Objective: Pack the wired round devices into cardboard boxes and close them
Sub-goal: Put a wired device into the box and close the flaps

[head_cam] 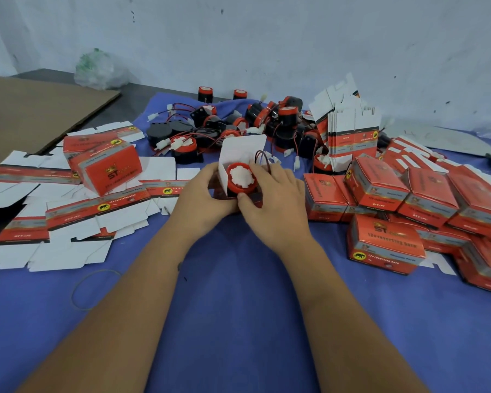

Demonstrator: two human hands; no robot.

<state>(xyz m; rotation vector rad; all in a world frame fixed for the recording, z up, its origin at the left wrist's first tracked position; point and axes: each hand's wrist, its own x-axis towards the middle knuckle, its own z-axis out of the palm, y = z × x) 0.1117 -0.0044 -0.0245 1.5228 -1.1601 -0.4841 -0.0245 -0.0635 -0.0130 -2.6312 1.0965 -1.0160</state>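
Note:
A round red device with a white centre [242, 177] sits in an open cardboard box [240, 150] whose white lid flap stands up behind it. Its red and black wires loop out at the right. My left hand [203, 194] grips the box's left side. My right hand [270, 198] holds the right side, thumb on the box's front edge, fingers over the wires. A heap of loose wired round devices [230, 126] lies just behind.
Closed red boxes [386, 245] pile up at the right. Flat unfolded box blanks [77, 219] and one closed box [108, 168] lie at the left, upright blanks [352, 137] at the back right. A rubber band [92, 289] rests on the blue cloth. Brown cardboard sheet [34, 109] at far left.

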